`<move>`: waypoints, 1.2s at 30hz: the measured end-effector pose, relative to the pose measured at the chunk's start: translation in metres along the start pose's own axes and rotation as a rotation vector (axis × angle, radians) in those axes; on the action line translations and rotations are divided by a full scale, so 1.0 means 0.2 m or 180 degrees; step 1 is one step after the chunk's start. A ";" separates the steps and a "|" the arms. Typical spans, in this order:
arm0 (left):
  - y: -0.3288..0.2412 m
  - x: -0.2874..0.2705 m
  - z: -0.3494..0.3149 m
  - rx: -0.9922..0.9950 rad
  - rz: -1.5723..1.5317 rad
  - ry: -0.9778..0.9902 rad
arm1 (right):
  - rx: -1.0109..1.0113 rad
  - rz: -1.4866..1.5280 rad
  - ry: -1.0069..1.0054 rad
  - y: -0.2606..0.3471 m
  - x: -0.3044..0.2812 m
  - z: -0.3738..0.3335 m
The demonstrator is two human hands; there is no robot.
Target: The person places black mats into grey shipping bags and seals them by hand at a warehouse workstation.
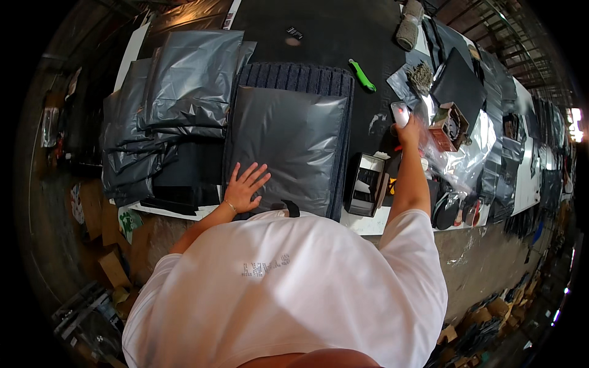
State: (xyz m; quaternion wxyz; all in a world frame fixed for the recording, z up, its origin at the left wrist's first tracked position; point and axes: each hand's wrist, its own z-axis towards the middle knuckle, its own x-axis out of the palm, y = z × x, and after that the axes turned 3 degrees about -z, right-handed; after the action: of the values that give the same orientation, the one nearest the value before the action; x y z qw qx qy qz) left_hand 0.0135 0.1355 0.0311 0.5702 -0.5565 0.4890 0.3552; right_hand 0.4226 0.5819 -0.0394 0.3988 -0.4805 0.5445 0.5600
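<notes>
My left hand (pixel 246 187) lies flat with fingers spread on the lower left of a grey plastic bag (pixel 288 138). The bag rests on dark ribbed mats (pixel 294 76) that stick out beyond its far and right edges. Off to the right, my right hand (pixel 410 133) reaches over the table and closes on a small, whitish, rounded rectangular object (pixel 400 113) with a reddish mark. Its exact kind is unclear. Clear plastic film (pixel 438 156) lies beside that hand. Near my right forearm stands a dark open box (pixel 367 184) holding small items.
Shiny grey bags (pixel 190 80) are piled at the left. A green-handled knife (pixel 362 76) lies beyond the mats on the black table surface (pixel 337 30). To the right are a brown box (pixel 450 127), a bristly bundle (pixel 420 78) and a grey roll (pixel 409 26).
</notes>
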 end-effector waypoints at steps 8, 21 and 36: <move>-0.02 0.05 -0.02 -0.0167 -0.0147 0.0173 | 0.0692 -0.0351 0.0199 0.31 -0.13 -0.07; 0.00 0.04 0.00 -0.0044 -0.0144 0.0021 | 0.0319 0.3053 0.0198 -0.02 0.22 -0.20; -0.01 0.01 0.01 -0.0005 -0.0128 0.0018 | 0.0464 0.3191 -0.0018 0.00 0.16 -0.27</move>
State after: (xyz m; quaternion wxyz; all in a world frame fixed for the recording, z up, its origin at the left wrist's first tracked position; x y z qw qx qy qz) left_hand 0.0155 0.1363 0.0292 0.5754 -0.5676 0.4790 0.3425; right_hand 0.4209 0.5267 -0.0678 0.1149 -0.1294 0.7448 0.6445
